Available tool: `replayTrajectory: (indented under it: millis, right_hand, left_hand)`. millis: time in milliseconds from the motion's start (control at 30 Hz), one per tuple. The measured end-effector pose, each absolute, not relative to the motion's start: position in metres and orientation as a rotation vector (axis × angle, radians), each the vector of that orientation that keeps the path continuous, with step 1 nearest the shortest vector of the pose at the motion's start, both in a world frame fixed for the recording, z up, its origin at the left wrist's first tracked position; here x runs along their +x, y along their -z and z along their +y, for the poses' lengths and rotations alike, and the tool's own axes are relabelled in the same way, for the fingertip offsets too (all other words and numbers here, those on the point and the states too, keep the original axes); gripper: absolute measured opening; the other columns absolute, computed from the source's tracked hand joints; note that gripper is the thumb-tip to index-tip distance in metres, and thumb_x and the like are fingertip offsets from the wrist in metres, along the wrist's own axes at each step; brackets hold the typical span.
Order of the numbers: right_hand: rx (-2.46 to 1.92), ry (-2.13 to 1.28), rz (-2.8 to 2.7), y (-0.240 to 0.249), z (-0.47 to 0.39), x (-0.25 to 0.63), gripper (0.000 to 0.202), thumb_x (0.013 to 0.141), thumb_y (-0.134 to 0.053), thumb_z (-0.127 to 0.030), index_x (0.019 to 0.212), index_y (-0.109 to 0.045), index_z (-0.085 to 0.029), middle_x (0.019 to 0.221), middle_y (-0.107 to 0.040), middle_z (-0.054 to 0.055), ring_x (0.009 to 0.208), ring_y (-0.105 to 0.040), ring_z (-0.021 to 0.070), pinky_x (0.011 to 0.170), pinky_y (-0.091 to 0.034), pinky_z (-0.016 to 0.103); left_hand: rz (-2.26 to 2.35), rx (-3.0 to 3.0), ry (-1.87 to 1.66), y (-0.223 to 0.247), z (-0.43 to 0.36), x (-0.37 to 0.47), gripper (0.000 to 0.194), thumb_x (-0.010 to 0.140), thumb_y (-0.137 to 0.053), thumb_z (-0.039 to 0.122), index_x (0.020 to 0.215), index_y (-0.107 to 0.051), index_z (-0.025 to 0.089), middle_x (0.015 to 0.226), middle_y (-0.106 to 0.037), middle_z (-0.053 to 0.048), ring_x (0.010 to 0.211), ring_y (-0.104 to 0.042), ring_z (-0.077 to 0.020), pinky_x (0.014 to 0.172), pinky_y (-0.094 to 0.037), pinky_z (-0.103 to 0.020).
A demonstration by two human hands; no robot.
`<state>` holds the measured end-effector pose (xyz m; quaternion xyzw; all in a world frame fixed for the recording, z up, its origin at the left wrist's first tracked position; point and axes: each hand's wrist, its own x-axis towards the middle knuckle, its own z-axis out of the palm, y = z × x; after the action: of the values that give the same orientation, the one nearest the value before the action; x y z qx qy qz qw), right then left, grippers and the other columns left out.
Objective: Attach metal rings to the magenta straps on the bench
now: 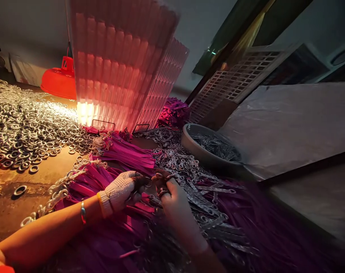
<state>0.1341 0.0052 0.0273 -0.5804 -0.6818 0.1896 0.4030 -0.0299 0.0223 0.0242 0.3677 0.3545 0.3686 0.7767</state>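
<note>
My left hand [123, 190], in a white dotted work glove with dark fingertips, is closed in a pinch. Close beside its fingertips, my right hand [169, 193] is also closed, with dark coverings on its fingers. What lies between the fingers is too small and dark to make out. Beneath both hands spread purple straps [129, 153], laid in bundles with metal links at their ends. Flat metal link strips [215, 222] are heaped under and to the right of my right hand. A row of pale metal rings [60, 193] runs along the straps' left ends.
A large pile of metal rings [32, 129] covers the table's left side, with one loose ring [19, 190] nearer me. A red lamp [58, 81] hangs over it. Clear ribbed plastic panels [112, 72] stand behind. A grey basin [195, 148] holds more metal strips.
</note>
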Motion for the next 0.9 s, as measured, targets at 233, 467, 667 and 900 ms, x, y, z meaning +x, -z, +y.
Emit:
replayTrajectory:
  millis: [233,467,667,900]
  right_hand:
    - [-1.191,-0.434,-2.165,-0.037,-0.004,0.140,0.058,0.071,-0.039,-0.003,0.123,-0.056,-0.021,0.119,-0.060,0.009,0.115,-0.054,0.0196,0.100,-0.043,0.036]
    - [-1.576,-0.180,-2.384,-0.062,0.006,0.133,0.017,0.072,-0.044,-0.007,0.077,-0.058,-0.016,0.075,-0.063,0.008,0.071,-0.054,0.0184,0.064,-0.036,0.027]
    - [-1.612,-0.212,-2.514,-0.091,0.012,0.138,0.015,0.077,-0.047,-0.014,0.063,-0.048,-0.019,0.063,-0.057,0.002,0.058,-0.045,0.0134,0.055,-0.020,0.028]
    - [-1.523,-0.135,-2.648,-0.086,0.010,0.139,0.013,0.075,-0.049,-0.013,0.074,-0.061,-0.018,0.069,-0.063,0.004,0.062,-0.048,0.0149,0.057,-0.021,0.029]
  left_hand:
    - [0.726,0.907,-0.703,-0.013,0.021,-0.028,0.020,0.076,-0.055,0.034,0.066,-0.053,0.017,0.046,-0.045,0.005,0.029,-0.034,-0.0056,0.028,-0.022,-0.017]
    - [0.854,1.138,-0.781,-0.020,0.024,-0.038,0.024,0.081,-0.055,0.037,0.068,-0.052,0.017,0.046,-0.047,0.005,0.030,-0.037,-0.0057,0.029,-0.026,-0.016]
    - [0.776,1.330,-0.719,-0.037,0.032,-0.049,0.036,0.087,-0.051,0.048,0.074,-0.058,0.014,0.051,-0.052,0.002,0.034,-0.039,-0.0053,0.033,-0.026,-0.016]
    - [0.930,1.423,-0.661,-0.051,0.027,-0.042,0.030,0.085,-0.057,0.044,0.076,-0.054,0.015,0.056,-0.050,0.004,0.042,-0.041,-0.0046,0.038,-0.030,-0.015]
